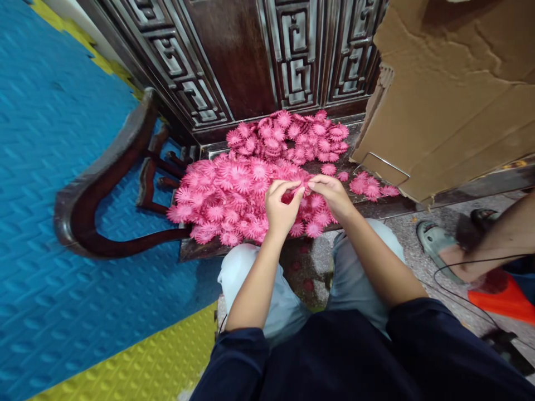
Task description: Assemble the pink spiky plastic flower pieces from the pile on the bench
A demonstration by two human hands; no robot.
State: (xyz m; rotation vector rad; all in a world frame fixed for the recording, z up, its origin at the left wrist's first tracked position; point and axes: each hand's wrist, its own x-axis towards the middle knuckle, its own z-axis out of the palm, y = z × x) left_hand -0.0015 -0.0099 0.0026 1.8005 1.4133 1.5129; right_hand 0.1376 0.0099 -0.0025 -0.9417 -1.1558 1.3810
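A small pink artificial flower is pinched between my two hands, partly covered by the fingertips. My left hand grips it from the left with thumb and forefinger. From the right, my right hand holds the same flower by its fingertips. Below and beside my hands spreads a large heap of loose pink flowers, each with thin pointed petals. Behind it lies a second, darker pile of pink flowers, which look stacked close together.
A wooden bench bears the flowers, its curved armrest at left. A cardboard box stands at right, with a bent metal wire at its edge. Another person's shod foot and a dark cable are at right.
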